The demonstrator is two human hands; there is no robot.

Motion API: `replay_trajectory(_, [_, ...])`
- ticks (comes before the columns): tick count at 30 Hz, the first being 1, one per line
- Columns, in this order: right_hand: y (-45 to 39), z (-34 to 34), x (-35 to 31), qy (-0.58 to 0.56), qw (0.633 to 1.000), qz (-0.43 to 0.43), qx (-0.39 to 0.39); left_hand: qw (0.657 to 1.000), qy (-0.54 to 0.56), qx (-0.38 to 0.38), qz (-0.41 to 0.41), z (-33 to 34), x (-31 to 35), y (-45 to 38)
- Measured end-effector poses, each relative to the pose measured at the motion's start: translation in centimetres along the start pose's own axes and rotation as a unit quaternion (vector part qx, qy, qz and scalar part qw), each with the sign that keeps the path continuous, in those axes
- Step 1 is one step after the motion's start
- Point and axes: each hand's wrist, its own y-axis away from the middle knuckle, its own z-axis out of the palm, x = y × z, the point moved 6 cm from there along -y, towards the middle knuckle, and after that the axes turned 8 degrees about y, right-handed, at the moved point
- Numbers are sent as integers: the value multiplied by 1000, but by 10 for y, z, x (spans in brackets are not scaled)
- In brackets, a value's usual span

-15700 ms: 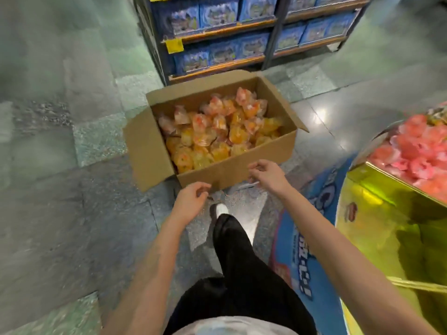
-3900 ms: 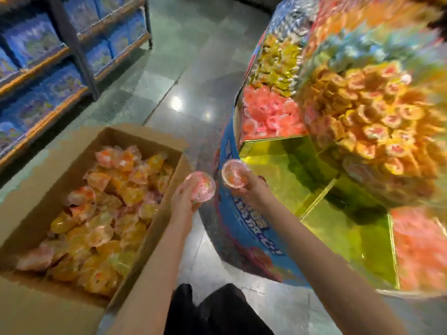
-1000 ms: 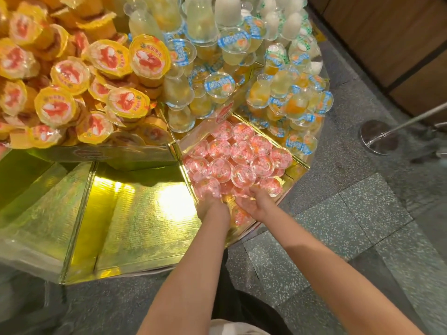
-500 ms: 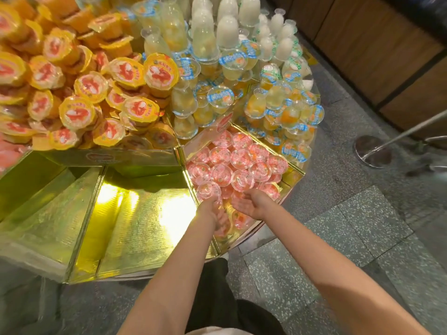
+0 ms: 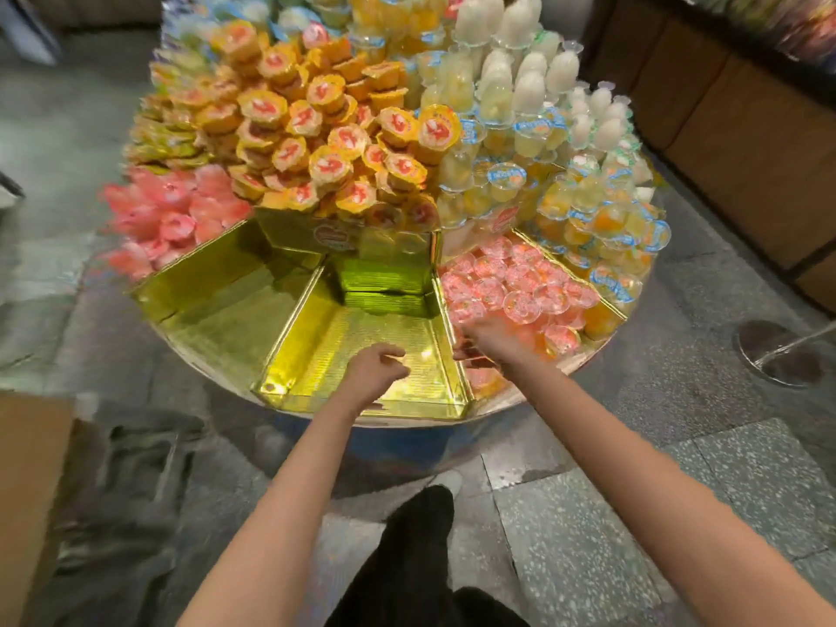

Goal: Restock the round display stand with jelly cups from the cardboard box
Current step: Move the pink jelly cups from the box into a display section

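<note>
Left hand (image 5: 377, 371) over the bare gold compartment (image 5: 316, 350) at the near edge of the round display stand (image 5: 588, 355); fingers loosely curled, nothing held, so grip open and idle. No cup touching it. Nearest jelly cups lie to its right, across the gold divider (image 5: 445, 328), in the neighbouring wedge.

Right hand (image 5: 491, 339) at the near end of that wedge, the one with pink jelly cups (image 5: 520, 291). Fingers reach left and down among the front cups; motion blur over the fingertips, so cannot tell whether this grip pinches a cup or only touches them. Pink cups sit just beyond and to the right of this hand, lids up, packed close together. An orange cup (image 5: 482, 377) lies below the wrist, at the stand's rim.

Farther out from both hands: stacked orange-lidded cups (image 5: 325, 142) on the raised tier, clear blue-lidded cups (image 5: 601, 228) beyond-right, pink wrapped sweets (image 5: 167, 214) beyond-left, second bare gold compartment (image 5: 217, 300) left of the left hand.

Cardboard box (image 5: 27, 491) at the far left, well apart from both hands, only a flap in view; contents not visible. Stone floor (image 5: 610, 513) below; dark trouser leg (image 5: 416, 549) between the forearms.
</note>
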Motion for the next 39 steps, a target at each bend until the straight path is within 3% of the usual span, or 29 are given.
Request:
replay_trajectory(3, [30, 41, -39, 195, 973, -121, -11, 994, -86, 44, 47, -53, -9, 41])
replay_trajectory(7, [63, 126, -72, 406, 883, -225, -71, 984, -167, 51, 31, -112, -39, 96])
replay_trajectory(13, [103, 247, -98, 516, 776, -347, -106, 974, -202, 97, -32, -192, -98, 171])
replay_trajectory(18, [129, 350, -113, 559, 702, -405, -176, 975, -113, 173, -84, -259, -156, 226])
replay_trajectory(27, [170, 554, -149, 587, 630, -434, -266, 956, -7, 261, -131, -385, -259, 282])
replay_trajectory(32, [176, 652, -174, 608, 618, -418, -272, 926, 34, 345, -146, -467, -312, 304])
replay_trajectory(39, [171, 750, -192, 639, 583, -414, -283, 895, 111, 408, -142, -539, -361, 317])
